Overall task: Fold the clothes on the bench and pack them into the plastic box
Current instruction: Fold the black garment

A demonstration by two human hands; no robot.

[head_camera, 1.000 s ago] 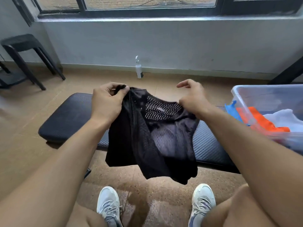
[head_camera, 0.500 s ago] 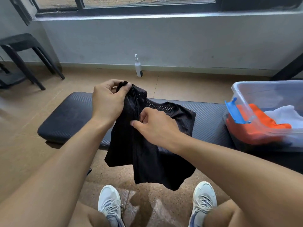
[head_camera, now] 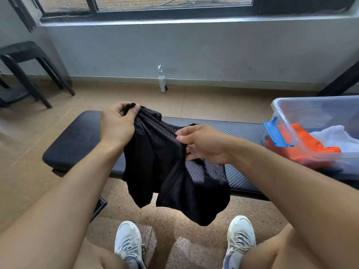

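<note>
My left hand grips the black mesh shorts at the top; my right hand pinches their middle, above the bench.

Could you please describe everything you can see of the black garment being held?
The black garment is thin perforated mesh, see-through where it lies single. It hangs bunched and unfolded above the bench, lower edges dangling toward the floor. The left hand grips its top edge; the right hand pinches a fold mid-cloth.
</note>
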